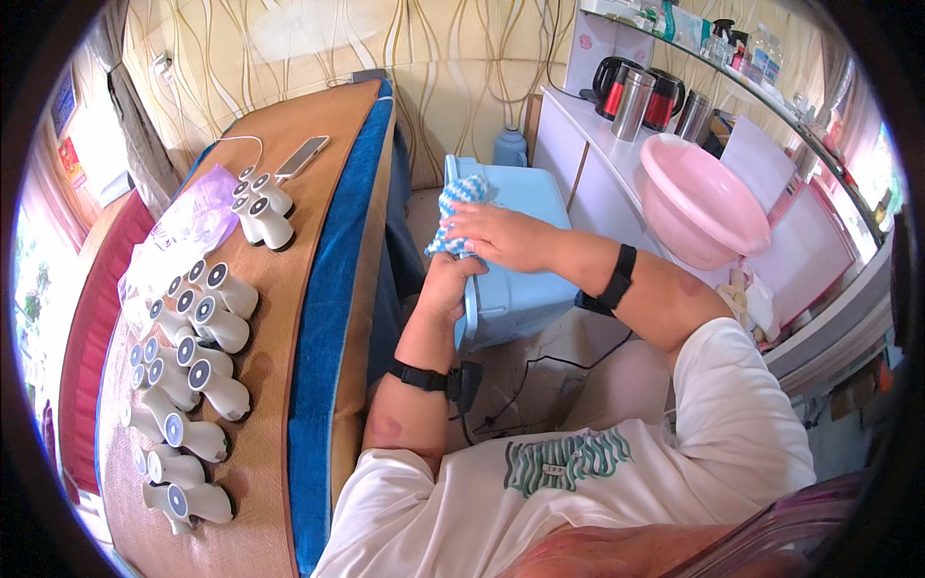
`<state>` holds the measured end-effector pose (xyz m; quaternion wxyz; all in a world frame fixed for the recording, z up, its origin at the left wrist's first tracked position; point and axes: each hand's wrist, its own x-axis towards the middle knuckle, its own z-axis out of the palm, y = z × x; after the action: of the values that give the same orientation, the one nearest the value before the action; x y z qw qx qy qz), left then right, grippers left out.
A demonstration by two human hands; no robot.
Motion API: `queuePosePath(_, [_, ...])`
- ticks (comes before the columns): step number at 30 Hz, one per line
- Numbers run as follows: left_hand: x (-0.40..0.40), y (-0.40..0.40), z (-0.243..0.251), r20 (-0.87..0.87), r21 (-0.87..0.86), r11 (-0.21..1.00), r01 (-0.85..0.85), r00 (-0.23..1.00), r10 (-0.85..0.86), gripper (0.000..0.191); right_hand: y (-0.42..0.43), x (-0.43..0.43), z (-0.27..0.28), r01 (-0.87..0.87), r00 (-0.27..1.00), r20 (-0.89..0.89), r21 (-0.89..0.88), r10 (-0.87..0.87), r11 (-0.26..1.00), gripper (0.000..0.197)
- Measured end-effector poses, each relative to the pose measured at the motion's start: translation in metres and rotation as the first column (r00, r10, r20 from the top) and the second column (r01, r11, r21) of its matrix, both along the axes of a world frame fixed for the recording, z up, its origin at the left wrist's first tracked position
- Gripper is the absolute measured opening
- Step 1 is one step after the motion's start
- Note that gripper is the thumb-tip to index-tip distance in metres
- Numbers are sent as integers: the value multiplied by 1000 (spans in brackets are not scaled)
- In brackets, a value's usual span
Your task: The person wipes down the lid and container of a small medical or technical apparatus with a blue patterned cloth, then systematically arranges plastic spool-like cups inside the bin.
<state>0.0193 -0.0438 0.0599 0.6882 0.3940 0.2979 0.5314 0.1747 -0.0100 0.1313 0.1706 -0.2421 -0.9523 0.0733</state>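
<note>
My right hand (498, 235) lies over a blue-and-white knitted cloth (462, 191), its fingers pressing around the cloth. Just below it my left hand (449, 280) is curled with the thumb across, against the cloth's lower end and the near left rim of a light blue plastic bin. What its fingers close on is hidden. The lidded bin (527, 206) stands on the floor under both hands. Each forearm wears a black strap; a dark box (465, 381) with a cable is fixed to the left one.
A brown-matted bed (267, 404) at left carries several white plastic devices (217, 383), a purple plastic bag (209, 206) and a smartphone (303, 157). On the right cabinet are a pink basin (694, 195), electric kettles (661, 101) and a steel flask (634, 105). Black cables (549, 359) cross the floor.
</note>
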Motion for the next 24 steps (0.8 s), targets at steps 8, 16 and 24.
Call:
queuePosePath(8, [0, 10, -15, 99, -7, 1000, -21, 995, 21, 53, -22, 19, -7, -16, 992, -122, 15, 17, 1000, 39])
queuePosePath(16, [7, 1, -2, 117, 74, 996, -56, 992, 47, 69, 11, 21, 3, 333, 877, -314, -151, -365, 931, 24])
queuePosePath(24, [13, -8, 3, 106, 22, 1000, 13, 994, -15, 59, 4, -43, 27, 23, 968, 224, 355, -109, 935, 12])
